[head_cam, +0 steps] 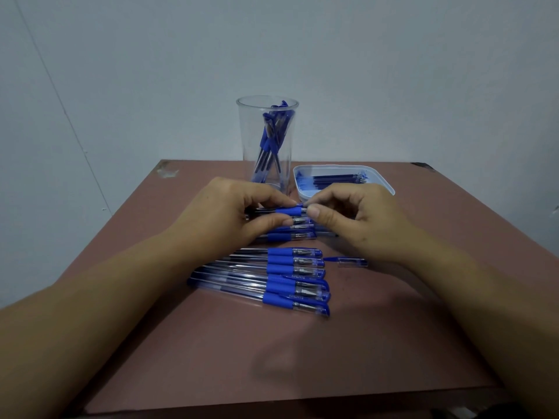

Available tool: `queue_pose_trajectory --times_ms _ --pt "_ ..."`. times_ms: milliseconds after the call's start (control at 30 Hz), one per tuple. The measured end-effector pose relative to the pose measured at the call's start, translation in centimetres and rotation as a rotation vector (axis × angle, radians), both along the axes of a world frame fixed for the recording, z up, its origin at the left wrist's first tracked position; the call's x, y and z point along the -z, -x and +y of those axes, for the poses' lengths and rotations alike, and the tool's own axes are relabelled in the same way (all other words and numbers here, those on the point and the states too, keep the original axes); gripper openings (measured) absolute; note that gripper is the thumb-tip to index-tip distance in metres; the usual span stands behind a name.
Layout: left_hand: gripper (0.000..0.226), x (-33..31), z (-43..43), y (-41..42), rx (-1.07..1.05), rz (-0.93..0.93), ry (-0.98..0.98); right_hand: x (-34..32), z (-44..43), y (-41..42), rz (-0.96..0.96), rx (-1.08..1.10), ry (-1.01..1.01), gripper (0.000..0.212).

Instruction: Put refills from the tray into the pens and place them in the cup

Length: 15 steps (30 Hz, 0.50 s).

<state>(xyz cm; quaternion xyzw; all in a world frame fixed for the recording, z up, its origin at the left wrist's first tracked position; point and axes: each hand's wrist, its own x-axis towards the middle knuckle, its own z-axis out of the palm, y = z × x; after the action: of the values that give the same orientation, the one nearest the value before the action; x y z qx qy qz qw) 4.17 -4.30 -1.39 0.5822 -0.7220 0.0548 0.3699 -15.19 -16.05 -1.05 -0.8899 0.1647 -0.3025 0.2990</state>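
Pen (287, 211) at frame centre, left hand (236, 213) pinching its barrel, right hand (348, 216) pinching the tip end. Cup (267, 140) behind holds several finished pens. Roughly ten pens (272, 279) lie on the table (423, 328) below, refills remain in tray (384, 184); loose cap (352, 262) at right.

The cup (246, 137) is clear, shiny plastic. The tray (384, 182) is smooth white plastic. The pen (289, 211) being held and the other pens (272, 279) have see-through plastic bodies, dull blue grips that look like rubber, and shiny metal tips. A loose cap (352, 262) is clear plastic too. The brown table (332, 343) looks matt.
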Motion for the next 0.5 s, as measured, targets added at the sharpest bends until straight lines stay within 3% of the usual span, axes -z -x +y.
queue_pose_trajectory --times_ms 100,300,500 --pt "0.033 -0.03 -0.02 0.01 -0.008 -0.012 -0.005 0.11 -0.25 -0.12 0.038 0.019 0.029 0.005" --pt "0.030 0.08 -0.05 0.12 -0.032 0.008 -0.020 -0.12 -0.02 -0.23 -0.036 0.010 0.040 0.029" --pt "0.032 0.00 -0.04 0.34 -0.023 0.039 -0.031 -0.49 0.27 -0.07 -0.073 -0.032 0.018 0.030"
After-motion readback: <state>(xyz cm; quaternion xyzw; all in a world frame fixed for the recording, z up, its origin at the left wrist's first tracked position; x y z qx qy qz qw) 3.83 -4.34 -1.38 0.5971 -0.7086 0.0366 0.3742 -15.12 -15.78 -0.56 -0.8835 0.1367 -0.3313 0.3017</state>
